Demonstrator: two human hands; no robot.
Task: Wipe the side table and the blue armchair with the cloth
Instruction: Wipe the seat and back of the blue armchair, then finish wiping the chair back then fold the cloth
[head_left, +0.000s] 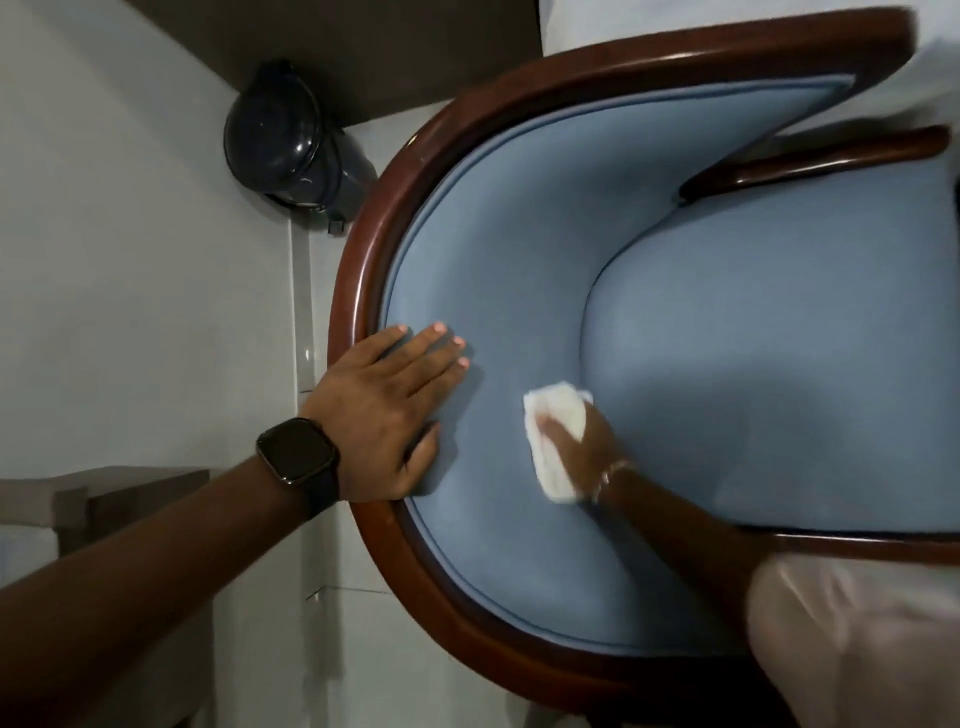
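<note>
The blue armchair (753, 338) fills the right of the view, with a curved dark wooden frame (358, 270) around its padded backrest. My left hand (387, 410), a dark watch on its wrist, lies flat with fingers spread on the backrest padding by the wooden rim. My right hand (582, 441) presses a white cloth (558, 436) against the inner backrest, close to the seam where it meets the seat cushion. A brown side table (130, 488) shows partly at the lower left, behind my left forearm.
A dark lidded bin (291, 145) stands on the pale floor just left of the chair's frame. A dark wall panel (332, 52) runs along the top. A light garment (857, 644) covers the lower right corner.
</note>
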